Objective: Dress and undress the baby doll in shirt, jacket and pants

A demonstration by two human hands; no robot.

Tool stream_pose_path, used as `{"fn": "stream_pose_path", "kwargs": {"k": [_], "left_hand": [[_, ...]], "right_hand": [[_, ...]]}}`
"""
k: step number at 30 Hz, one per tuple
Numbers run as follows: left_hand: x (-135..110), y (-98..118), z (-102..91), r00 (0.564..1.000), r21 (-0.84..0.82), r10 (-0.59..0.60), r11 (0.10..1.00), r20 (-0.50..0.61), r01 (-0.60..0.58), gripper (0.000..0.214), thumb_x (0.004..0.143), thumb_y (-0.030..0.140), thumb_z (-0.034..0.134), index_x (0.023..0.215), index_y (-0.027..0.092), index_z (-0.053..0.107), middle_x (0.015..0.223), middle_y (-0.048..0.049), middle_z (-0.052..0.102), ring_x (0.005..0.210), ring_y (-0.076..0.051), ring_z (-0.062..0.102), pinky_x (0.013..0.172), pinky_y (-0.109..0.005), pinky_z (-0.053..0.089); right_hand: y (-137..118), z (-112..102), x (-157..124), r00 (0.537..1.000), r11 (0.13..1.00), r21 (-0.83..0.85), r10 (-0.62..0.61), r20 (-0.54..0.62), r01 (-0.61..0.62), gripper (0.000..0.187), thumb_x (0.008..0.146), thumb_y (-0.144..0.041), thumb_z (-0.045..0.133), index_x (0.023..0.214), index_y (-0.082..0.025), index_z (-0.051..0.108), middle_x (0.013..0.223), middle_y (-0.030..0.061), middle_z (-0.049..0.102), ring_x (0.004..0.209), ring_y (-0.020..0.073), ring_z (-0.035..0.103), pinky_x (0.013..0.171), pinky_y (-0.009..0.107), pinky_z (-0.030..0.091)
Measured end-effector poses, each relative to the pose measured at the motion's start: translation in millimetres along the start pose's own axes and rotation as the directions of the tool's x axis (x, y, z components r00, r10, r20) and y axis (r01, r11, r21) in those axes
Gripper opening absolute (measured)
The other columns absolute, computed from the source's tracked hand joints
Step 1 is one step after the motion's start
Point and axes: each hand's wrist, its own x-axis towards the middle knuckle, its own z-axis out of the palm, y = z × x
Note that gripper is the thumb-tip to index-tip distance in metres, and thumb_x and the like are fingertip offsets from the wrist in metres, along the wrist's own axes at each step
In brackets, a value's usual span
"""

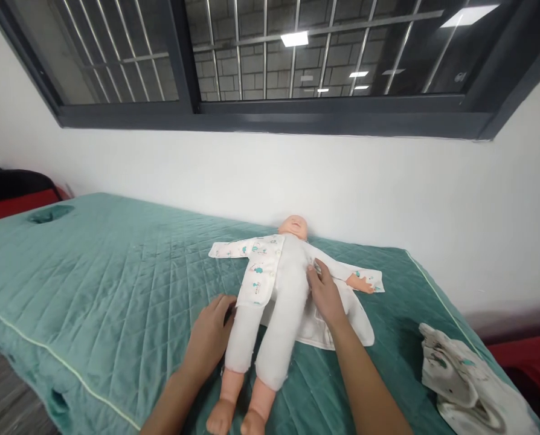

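A baby doll [292,302] lies on its back on the green quilted cover, head towards the wall and bare feet towards me. It has a white cloth body and wears a white printed baby jacket [258,272] with both arms in the sleeves. One front panel lies over the torso; the other is spread out beside the doll on the right. My left hand [208,335] rests by the hip near the jacket's lower edge, thumb and forefinger apart. Against the doll's right-hand side in view, my right hand [327,293] pinches the jacket cloth; its fingertips are partly hidden.
More printed white baby clothing [469,374] lies crumpled at the right edge of the bed. The green quilted cover [116,290] has a round hole at the far left. Behind stands a white wall [170,169] under a barred window. Red and black items flank the bed.
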Motion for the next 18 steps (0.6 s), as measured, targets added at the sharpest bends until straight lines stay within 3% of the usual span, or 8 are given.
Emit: {"fn": "stream_pose_path", "kwargs": {"k": [5, 8, 12, 15, 18], "left_hand": [[1.1, -4.3, 6.2, 0.985, -0.016, 0.134, 0.99, -0.109, -0.137, 0.022, 0.1, 0.028, 0.041, 0.094, 0.022, 0.061, 0.091, -0.0053, 0.066, 0.088, -0.023, 0.063, 0.079, -0.035, 0.049], [-5.5, -7.4, 9.0, 0.94, 0.077, 0.273, 0.962, -0.206, -0.263, 0.02, 0.101, 0.028, 0.04, 0.097, 0.022, 0.059, 0.089, -0.0052, 0.065, 0.084, -0.022, 0.061, 0.078, -0.035, 0.049], [-13.1, -3.4, 9.1, 0.884, 0.167, 0.422, 0.904, -0.199, -0.394, 0.013, 0.1, 0.023, 0.044, 0.098, 0.022, 0.057, 0.091, -0.0047, 0.066, 0.084, -0.021, 0.061, 0.079, -0.036, 0.049], [-9.3, 4.7, 5.0, 0.864, 0.092, 0.457, 0.889, -0.21, -0.448, 0.01, 0.099, 0.023, 0.048, 0.102, 0.022, 0.057, 0.099, -0.0053, 0.066, 0.093, -0.02, 0.062, 0.084, -0.035, 0.05], [12.5, 21.9, -0.9, 0.848, 0.022, 0.458, 0.883, -0.267, -0.469, 0.013, 0.1, 0.024, 0.046, 0.106, 0.022, 0.058, 0.105, -0.0068, 0.066, 0.101, -0.02, 0.061, 0.09, -0.036, 0.05]], "right_hand": [[9.1, 3.2, 4.1, 1.0, 0.996, 0.085, -0.013, 0.021, 0.011, 0.078, 0.091, -0.062, 0.046, 0.153, -0.015, 0.039, 0.153, 0.0161, 0.048, 0.139, 0.0306, 0.048, 0.118, 0.044, 0.031], [13.1, 6.6, 9.8, 0.999, 0.99, 0.141, -0.018, 0.029, 0.014, 0.08, 0.089, -0.063, 0.05, 0.154, -0.017, 0.038, 0.155, 0.0141, 0.045, 0.141, 0.0301, 0.045, 0.119, 0.044, 0.03], [14.4, 10.9, 17.6, 0.998, 0.98, 0.193, -0.054, 0.031, 0.047, 0.081, 0.088, -0.062, 0.051, 0.154, -0.018, 0.038, 0.16, 0.0107, 0.038, 0.147, 0.028, 0.037, 0.123, 0.041, 0.025], [13.2, 10.6, 20.0, 0.996, 0.976, 0.213, -0.065, 0.064, 0.05, 0.081, 0.089, -0.062, 0.05, 0.155, -0.018, 0.035, 0.162, 0.0103, 0.035, 0.148, 0.0264, 0.036, 0.123, 0.04, 0.025], [10.9, 8.6, 19.7, 0.994, 0.981, 0.19, -0.062, 0.091, 0.044, 0.08, 0.09, -0.06, 0.05, 0.155, -0.017, 0.034, 0.161, 0.0111, 0.036, 0.147, 0.0263, 0.037, 0.123, 0.04, 0.025]]}}
